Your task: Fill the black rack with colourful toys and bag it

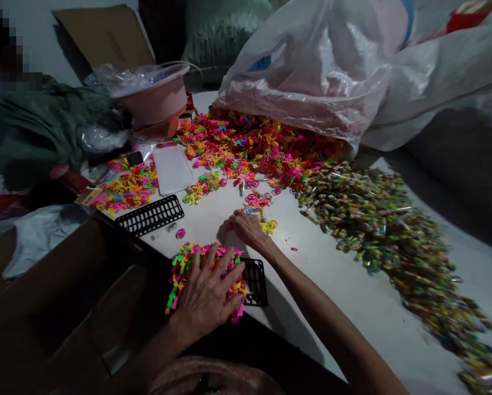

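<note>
Black grid tray [255, 281] lay under my left hand [207, 293], mostly covered by a heap of neon plastic pieces [182, 264] stacked on it; only its right end showed, just past my fingertips. I noted the left hand flat on the heap, fingers [225, 260] spread and open, pressing down, gripping nothing.

Left of those fingers and farther out, a second black grid tray [150, 214] sat bare on the white table [352, 296], with one loose pink ring [180, 233] between it and the heap. Beyond that tray I saw a white flat lid [172, 169], a smaller pile of orange and yellow pieces [126, 189], and a pink basin [155, 101] lined with clear plastic.

My right hand [249, 229] rested on the table just beyond the left fingertips, knuckles up, fingers curled down among a few loose pieces; I could not tell whether they pinched anything. A yellow piece [269, 226] lay touching that hand's right side.

Ahead of both hands, the big neon pile [262, 145] spilled from a large clear plastic bag [311, 71]. Right of the right hand, well apart, a long drift of small wrapped items [377, 225] ran down the table.
</note>
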Tool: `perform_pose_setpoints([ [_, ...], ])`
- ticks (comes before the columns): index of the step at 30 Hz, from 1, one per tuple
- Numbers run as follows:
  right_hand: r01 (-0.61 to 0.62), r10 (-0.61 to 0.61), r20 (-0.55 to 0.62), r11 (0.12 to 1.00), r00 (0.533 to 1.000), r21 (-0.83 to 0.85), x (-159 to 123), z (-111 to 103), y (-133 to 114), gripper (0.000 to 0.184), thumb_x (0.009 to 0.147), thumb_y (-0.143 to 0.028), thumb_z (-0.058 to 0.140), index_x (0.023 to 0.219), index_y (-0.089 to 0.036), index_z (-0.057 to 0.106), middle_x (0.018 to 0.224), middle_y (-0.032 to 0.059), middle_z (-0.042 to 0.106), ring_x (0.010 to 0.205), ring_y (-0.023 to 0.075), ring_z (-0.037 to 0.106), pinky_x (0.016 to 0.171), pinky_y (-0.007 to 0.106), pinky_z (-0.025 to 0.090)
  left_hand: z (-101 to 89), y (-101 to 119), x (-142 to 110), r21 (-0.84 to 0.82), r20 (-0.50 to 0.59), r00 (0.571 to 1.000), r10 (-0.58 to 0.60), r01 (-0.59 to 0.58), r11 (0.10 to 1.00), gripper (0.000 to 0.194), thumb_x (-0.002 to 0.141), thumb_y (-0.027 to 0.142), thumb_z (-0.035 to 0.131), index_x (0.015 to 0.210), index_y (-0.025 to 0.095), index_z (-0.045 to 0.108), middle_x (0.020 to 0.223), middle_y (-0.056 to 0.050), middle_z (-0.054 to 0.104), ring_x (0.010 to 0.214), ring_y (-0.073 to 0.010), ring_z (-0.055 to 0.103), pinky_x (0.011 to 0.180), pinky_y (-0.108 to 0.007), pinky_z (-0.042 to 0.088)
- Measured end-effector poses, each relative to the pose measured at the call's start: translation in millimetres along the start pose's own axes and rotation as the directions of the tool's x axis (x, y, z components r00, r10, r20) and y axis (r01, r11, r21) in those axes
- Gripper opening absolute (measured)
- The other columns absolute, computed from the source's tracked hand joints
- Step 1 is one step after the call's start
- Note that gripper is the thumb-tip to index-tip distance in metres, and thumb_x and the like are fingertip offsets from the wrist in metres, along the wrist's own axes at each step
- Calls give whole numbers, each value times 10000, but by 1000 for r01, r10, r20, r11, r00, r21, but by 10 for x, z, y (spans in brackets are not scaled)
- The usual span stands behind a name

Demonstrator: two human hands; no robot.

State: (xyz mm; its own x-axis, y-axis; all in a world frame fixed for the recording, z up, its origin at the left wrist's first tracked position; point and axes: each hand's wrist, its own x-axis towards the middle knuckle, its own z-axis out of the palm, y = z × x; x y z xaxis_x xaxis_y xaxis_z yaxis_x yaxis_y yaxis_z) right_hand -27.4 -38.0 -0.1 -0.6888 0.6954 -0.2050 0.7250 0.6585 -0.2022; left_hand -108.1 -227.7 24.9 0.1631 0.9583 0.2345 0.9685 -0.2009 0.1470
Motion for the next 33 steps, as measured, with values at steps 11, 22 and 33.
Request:
perform_pose_setpoints([
  [11, 76, -170, 114, 818, 979, 570, 669, -409, -458, 239, 803, -234, 641, 989, -100, 708, 794, 88, 720, 661, 154, 659, 607, 230, 503, 83, 103, 151, 10, -46, 999, -1, 2, 1000, 509, 883, 522, 454, 1345, 309, 479, 1482, -27, 422, 1355, -348, 354, 1089, -632, 273],
  [22, 369, 12, -449, 552, 893, 747, 5, -493, 265, 362, 791, -353, 613, 1097, -172, 684, 1107, 113, 669, 787, 175, 668, 695, 316, 549, 137, -41, 395, -41, -35, 999, -12, 11, 999, 499, 885, 510, 468, 1331, 289, 494, 1419, -52, 496, 1351, -322, 372, 1108, -612, 257],
  [33, -229, 246, -125, 964, 961, 133, -789, 117, 670, 450, 837, -166, 503, 1265, -282, 584, 1303, 69, 562, 1033, 215, 624, 754, 271, 486, 51, -79, 384, 16, 58, 998, -2, 1, 1000, 495, 915, 463, 426, 1385, 313, 448, 1479, -36, 425, 1395, -332, 306, 1118, -602, 238],
])
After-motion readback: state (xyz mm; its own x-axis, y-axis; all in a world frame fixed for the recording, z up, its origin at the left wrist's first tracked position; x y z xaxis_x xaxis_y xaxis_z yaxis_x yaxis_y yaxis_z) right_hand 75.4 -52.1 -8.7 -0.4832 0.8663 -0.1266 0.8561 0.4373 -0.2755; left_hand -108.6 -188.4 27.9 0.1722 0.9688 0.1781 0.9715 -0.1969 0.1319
